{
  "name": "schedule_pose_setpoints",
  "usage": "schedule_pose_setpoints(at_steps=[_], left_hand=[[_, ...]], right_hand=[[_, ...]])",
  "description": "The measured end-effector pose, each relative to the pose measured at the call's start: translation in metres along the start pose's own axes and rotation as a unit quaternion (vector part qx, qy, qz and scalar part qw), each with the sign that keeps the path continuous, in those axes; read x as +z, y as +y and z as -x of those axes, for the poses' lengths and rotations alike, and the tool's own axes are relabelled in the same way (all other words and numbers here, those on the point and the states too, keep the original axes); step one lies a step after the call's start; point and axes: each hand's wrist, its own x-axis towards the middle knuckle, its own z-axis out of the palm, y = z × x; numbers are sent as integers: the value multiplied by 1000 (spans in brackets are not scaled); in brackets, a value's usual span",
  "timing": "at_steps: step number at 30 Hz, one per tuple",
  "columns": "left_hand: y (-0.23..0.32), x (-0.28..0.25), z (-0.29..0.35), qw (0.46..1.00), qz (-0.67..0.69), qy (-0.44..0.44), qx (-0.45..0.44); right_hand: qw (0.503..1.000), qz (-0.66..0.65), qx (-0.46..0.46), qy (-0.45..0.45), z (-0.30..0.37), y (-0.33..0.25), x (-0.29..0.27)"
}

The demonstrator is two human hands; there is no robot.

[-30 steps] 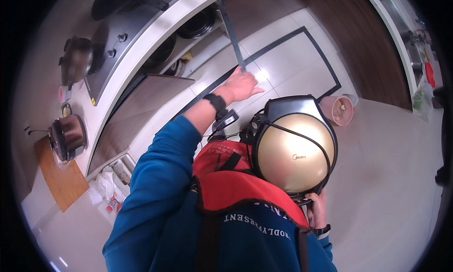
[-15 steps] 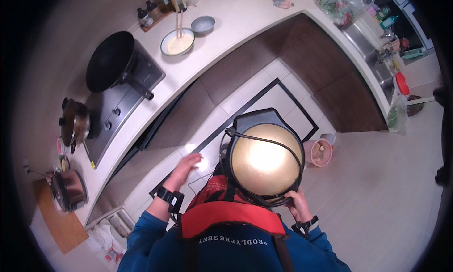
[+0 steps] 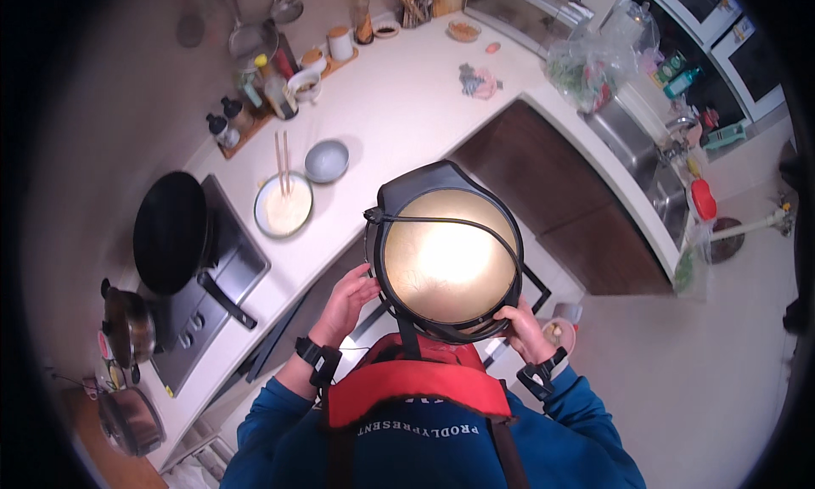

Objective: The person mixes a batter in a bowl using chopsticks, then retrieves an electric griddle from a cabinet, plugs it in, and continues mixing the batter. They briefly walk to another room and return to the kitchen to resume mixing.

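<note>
In front of my body I hold a round electric griddle with a gold-coloured face and a black rim. Its black power cord lies across the face. The fingers of my left hand are against the griddle's left rim, their tips partly hidden. At the lower right rim, my right hand grips the edge, thumb on top. The griddle is close to the counter's front edge.
On the white counter are a bowl of pale batter with chopsticks, and a grey bowl. A black wok and a pot stand by the stove. Bottles line the wall; a sink is at right.
The griddle has moved forward and up, toward the counter. My left hand, apart from it before, has come to its left rim. The view has shifted to show more of the counter's back.
</note>
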Motion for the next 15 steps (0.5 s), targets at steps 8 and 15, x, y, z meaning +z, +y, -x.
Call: schedule_pose_setpoints(at_steps=[8, 15], left_hand=[[68, 75, -177, 988, 15, 115, 99], [131, 82, -304, 973, 47, 188, 127]], right_hand=[[991, 49, -46, -118, -176, -189, -4], [982, 78, -37, -168, -306, -295, 33]])
